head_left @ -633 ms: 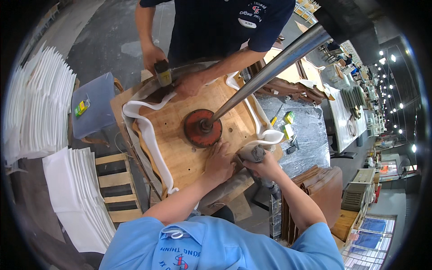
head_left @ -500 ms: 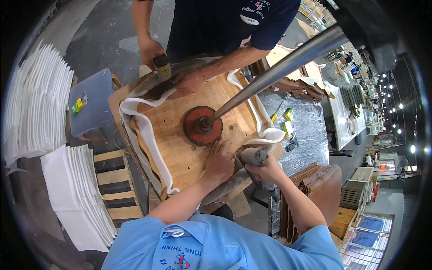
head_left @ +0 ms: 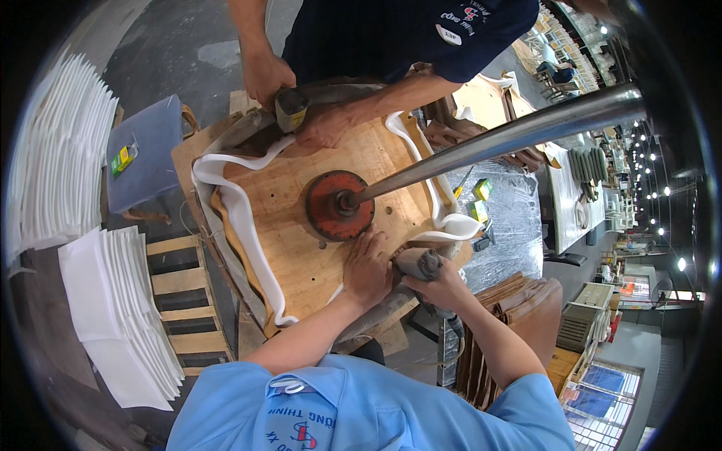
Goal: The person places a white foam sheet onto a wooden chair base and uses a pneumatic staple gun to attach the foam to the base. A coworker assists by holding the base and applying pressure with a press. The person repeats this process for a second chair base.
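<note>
A plywood seat board lies underside up, with white foam curling over its edges and brown cover material around it. A red round press plate on a slanted steel rod bears down on its middle. My left hand lies on the near edge of the board, fingers stretched toward the plate. In my right hand is a grey staple gun, its nose at the near right edge beside my left hand; the nose itself is hidden. A hose fitting hangs below its grip.
Across the board, a co-worker's hand grips another staple gun; their other hand presses the far edge. White foam sheets and a pallet stand left. Brown sheets and a plastic-covered table are right.
My view has shifted slightly. The co-worker's staple gun has moved right along the far edge, close to their other hand. My staple gun has tilted a little; my left hand stays on the board.
</note>
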Motion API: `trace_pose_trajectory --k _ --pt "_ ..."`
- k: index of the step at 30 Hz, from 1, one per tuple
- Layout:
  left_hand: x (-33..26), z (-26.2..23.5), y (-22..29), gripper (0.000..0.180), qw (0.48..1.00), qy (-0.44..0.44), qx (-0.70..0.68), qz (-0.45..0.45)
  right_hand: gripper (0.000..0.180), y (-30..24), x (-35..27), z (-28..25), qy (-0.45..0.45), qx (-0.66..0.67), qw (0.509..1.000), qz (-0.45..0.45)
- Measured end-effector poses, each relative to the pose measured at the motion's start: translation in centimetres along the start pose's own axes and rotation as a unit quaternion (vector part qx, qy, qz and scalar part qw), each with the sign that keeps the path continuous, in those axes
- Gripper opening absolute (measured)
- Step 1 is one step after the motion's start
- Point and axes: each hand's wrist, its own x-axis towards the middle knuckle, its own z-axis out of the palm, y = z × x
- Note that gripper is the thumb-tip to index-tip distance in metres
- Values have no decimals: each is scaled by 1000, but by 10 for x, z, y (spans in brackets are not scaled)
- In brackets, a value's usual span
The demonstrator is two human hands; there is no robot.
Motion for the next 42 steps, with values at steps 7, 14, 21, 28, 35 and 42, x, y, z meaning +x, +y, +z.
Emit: trace_pose_trajectory --k 7,14,21,28,35,42 --pt "-6 -21 -7 24 996 -61 44 46 50 4 4 -1 -6 35 997 64" --pt "-9 -19 -5 31 999 -35 20 30 43 0 -21 0 -6 84 995 58" --pt "-9 -9 -6 24 1000 5 -13 9 43 -6 -18 6 -32 81 994 70" --pt "-10 -12 -5 15 1000 -5 -19 5 45 -16 -10 7 -50 44 993 94" --pt "21 -73 13 16 986 -132 -12 -99 49 -8 -4 12 -14 4 1000 4" --pt "-24 -84 48 27 977 -160 -40 -133 42 -3 -7 13 5 10 1000 -26"
